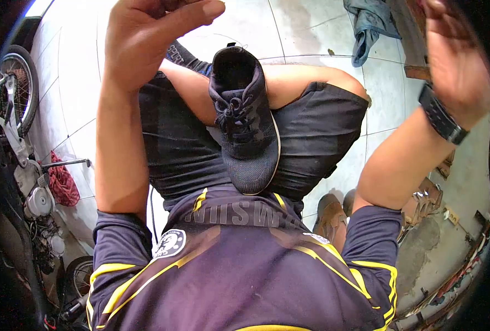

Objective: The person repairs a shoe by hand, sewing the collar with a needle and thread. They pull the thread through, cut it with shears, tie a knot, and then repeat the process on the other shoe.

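A black lace-up shoe (243,127) rests in the lap, its opening toward the top of the view and its toe toward the shirt. A thin dark strand shows near its heel. My left hand (159,33) is raised to the upper left of the shoe, apart from it. Its thumb stretches right; the other fingers are mostly cut off by the top edge. At the upper right, well away from the shoe, is my right hand (459,60), blurred, with a black watch (442,115) on its wrist. Its fingertips are cut off or smeared. Whether either hand holds anything is hidden.
My crossed legs in black shorts (178,138) surround the shoe on a tiled floor (300,27). Motorcycle parts (38,201) and a red cloth (63,179) are at left. A blue-grey cloth (369,25) lies upper right; another person's foot (330,218) shows lower right.
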`<state>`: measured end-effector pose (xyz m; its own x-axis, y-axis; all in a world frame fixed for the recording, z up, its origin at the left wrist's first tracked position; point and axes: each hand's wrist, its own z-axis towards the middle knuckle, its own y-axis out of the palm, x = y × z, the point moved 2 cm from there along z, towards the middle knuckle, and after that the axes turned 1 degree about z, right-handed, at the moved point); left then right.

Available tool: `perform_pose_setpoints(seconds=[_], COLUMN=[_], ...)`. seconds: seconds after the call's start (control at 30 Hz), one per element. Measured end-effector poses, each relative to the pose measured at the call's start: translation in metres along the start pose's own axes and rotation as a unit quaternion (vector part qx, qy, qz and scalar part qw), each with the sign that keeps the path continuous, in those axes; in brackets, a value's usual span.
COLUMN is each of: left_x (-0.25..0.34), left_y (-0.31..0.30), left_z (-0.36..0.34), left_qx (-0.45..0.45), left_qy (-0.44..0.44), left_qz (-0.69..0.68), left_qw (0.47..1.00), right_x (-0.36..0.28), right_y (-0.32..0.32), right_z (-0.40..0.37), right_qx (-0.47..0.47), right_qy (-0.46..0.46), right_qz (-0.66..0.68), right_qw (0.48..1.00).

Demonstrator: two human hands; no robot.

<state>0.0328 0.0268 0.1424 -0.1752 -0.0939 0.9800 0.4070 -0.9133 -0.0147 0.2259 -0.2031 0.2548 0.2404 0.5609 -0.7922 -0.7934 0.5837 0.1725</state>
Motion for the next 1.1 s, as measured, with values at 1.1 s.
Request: perform_pose_setpoints(seconds=[1.1], left_x=[-0.142], left_y=[0.027], left_z=[-0.012], left_qx=[-0.125], left_qy=[-0.197], left_qz=[-0.069], left_qw=[0.970], right_x=[0.023], right_y=[-0.283], right_z=[-0.064], right_qx=[0.145], right_qy=[0.346], right_qz=[-0.231], right_qw=[0.898])
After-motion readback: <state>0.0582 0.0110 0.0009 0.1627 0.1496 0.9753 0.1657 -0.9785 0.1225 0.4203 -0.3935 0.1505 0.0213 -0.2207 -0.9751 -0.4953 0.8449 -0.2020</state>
